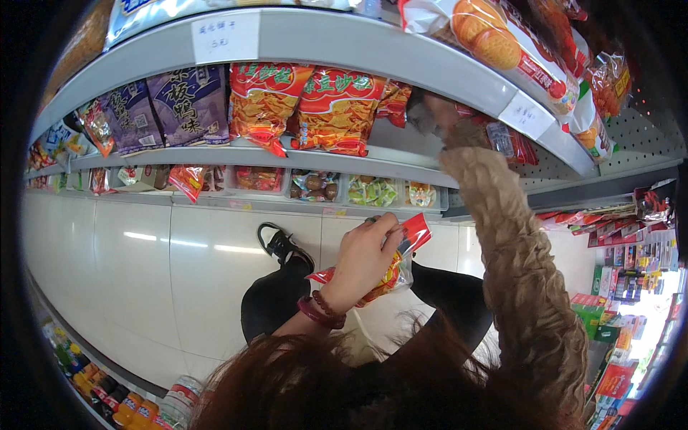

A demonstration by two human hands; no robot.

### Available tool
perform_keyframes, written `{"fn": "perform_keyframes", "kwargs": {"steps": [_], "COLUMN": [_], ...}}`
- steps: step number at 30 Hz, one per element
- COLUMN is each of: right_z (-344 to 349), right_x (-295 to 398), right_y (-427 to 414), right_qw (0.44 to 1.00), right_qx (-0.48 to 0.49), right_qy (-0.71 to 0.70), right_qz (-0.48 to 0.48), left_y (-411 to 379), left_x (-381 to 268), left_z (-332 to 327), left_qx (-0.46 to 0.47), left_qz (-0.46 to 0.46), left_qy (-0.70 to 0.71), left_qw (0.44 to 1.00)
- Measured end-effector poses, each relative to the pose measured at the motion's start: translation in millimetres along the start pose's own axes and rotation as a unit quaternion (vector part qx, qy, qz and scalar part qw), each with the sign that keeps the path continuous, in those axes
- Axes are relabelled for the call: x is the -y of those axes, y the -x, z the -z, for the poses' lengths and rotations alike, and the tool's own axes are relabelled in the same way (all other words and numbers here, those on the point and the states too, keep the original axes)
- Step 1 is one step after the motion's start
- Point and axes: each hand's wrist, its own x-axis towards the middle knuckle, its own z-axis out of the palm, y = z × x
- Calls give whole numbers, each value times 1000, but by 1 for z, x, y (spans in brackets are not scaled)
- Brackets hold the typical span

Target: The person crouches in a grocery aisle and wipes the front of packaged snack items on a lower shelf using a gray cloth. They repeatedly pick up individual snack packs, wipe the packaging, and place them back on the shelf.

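Note:
My left hand (361,259), with dark red bracelets at the wrist, grips a red and clear plastic snack packet (399,269) over my lap. The fingers hide part of the packet. My right hand (442,114), below a wrinkled brown sleeve (497,209), reaches deep under the upper shelf. Blur and shadow hide its fingers, so whether they hold anything cannot be made out. To its left are a small orange-red packet (395,103) and a large red and orange chip bag (339,112). Red packets with dark labels (510,141) lie to its right.
The upper shelf's grey edge (333,33) bows over my right hand and carries biscuit packs (500,45). Purple snack bags (188,105) stand farther left. Clear bins of wrapped snacks (314,185) line the bottom shelf. Bottles (129,408) stand on a shelf at lower left.

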Motion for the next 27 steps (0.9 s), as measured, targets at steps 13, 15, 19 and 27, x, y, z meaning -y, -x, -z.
{"fn": "perform_keyframes", "kwargs": {"steps": [13,15,19,27], "right_z": [5,8,22,48], "right_x": [12,11,-6,-28], "right_y": [-5,-6,-4,16], "right_qw": [979,978,975,958], "right_qx": [175,184,194,258], "right_qy": [96,98,110,123], "right_qz": [29,28,17,-16], "left_y": [2,1,-2,0], "left_x": [2,6,5,1], "left_z": [6,6,2,2], "left_qx": [-22,-22,-26,-33], "left_qz": [5,7,-9,-16], "left_qy": [13,2,9,-1], "left_qw": [1000,1000,1000,999]}}
